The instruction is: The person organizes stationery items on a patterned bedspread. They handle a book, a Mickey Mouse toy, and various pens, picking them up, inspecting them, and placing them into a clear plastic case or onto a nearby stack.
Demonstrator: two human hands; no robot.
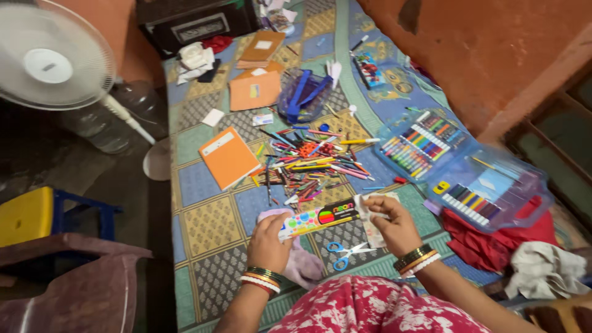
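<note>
- We hold a long flat crayon box [319, 218], dotted with bright colours and dark at one end, level above the patterned mat [209, 228], just in front of our lap.
- Our left hand [269, 242] is closed around the box's near left end, fingers curled under it and thumb on top.
- Our right hand [394, 225] is closed at the box's right end, fingertips pinching a pale printed flap or sheet [373, 223] there; we cannot tell whether that sheet belongs to the box.
- Both our wrists carry stacked bangles.
- Under the left hand lies a lilac cloth [302, 262], and just beside it, below the box, a pair of blue-handled scissors [344, 251] rests on the mat.
- Beyond the box spreads a loose heap of pens and pencils [308, 163], with an orange notebook [228, 157] to its left.
- To the right stand two open clear plastic cases: one of markers [419, 143], one of colour sticks [487, 194] lying over a red cloth [487, 243].
- Farther up the mat sit a blue clear basket [305, 95] and brown envelopes [254, 89].
- A white fan [52, 58] stands off the mat at the left, with a yellow stool [28, 216] below it.
</note>
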